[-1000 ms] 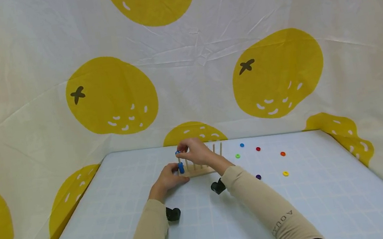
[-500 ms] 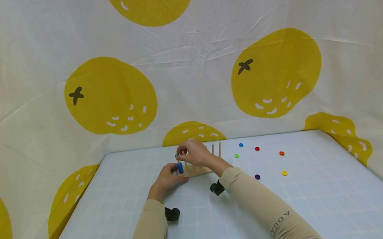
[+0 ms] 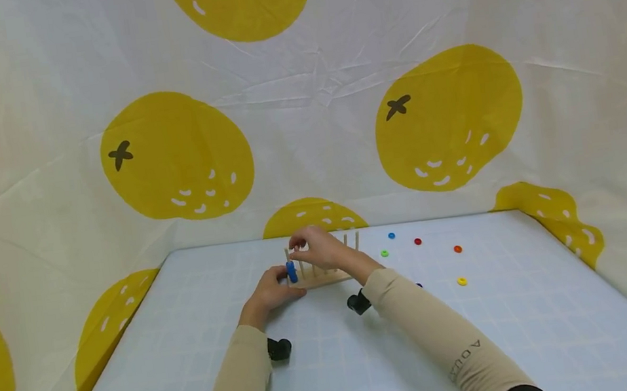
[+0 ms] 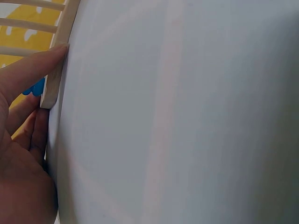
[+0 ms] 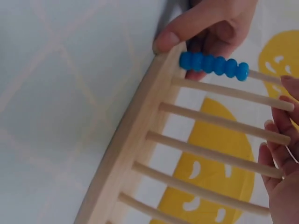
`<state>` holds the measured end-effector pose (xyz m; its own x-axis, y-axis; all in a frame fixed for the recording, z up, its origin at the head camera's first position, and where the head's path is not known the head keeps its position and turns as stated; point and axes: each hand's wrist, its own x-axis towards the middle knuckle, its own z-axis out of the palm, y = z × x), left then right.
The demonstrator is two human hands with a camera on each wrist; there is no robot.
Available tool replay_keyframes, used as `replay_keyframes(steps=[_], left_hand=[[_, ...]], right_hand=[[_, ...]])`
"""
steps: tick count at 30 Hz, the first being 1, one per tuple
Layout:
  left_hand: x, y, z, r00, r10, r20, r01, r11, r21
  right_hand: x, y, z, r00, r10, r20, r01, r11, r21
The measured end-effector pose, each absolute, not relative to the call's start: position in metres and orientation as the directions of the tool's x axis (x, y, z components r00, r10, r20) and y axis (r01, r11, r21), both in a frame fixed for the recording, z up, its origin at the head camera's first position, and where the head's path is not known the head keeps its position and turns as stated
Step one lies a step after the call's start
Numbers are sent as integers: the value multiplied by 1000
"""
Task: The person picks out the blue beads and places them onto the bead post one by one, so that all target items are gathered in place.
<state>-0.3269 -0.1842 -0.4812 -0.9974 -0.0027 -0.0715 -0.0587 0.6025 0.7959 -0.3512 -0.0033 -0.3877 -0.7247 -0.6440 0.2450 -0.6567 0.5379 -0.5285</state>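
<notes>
A wooden peg rack [image 3: 324, 280] with a row of upright pegs stands toward the back of the table. My left hand [image 3: 269, 290] grips its left end, thumb [image 4: 46, 60] along the front of the base and fingers behind. On the leftmost peg sits a stack of blue beads [image 5: 212, 64], low against the base. My right hand [image 3: 320, 247] is at the peg tops, fingers loosely bent around the free end of the leftmost peg [image 5: 264, 77]. No bead shows between its fingers. The other pegs [image 5: 201, 151] in view are bare.
Loose rings lie right of the rack: blue [image 3: 392, 235], green [image 3: 384, 253], red [image 3: 417, 241], orange [image 3: 458, 248] and yellow [image 3: 462, 281]. A purple ring [image 3: 419, 285] is partly covered by the right sleeve [image 3: 438, 331]. Behind the table hangs a patterned cloth [image 3: 317, 135].
The blue bead that my right fingers held at the top of the leftmost peg has dropped onto the stack, which looks taller. My left hand keeps its grip on the rack.
</notes>
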Motion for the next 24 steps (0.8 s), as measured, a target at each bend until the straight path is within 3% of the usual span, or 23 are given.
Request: replay_keyframes(steps=[15,24], left_hand=[[-325,-182,-479,-995,-31,-97,-96,607,789],[-325,-182,-480,-995,-35,-98,-100,579,809]], right_hand=[[-337,58,-364,-727,-618,300,-664,520,-537],[-325,105,-372,-757,-584,294,-634,549,-545]])
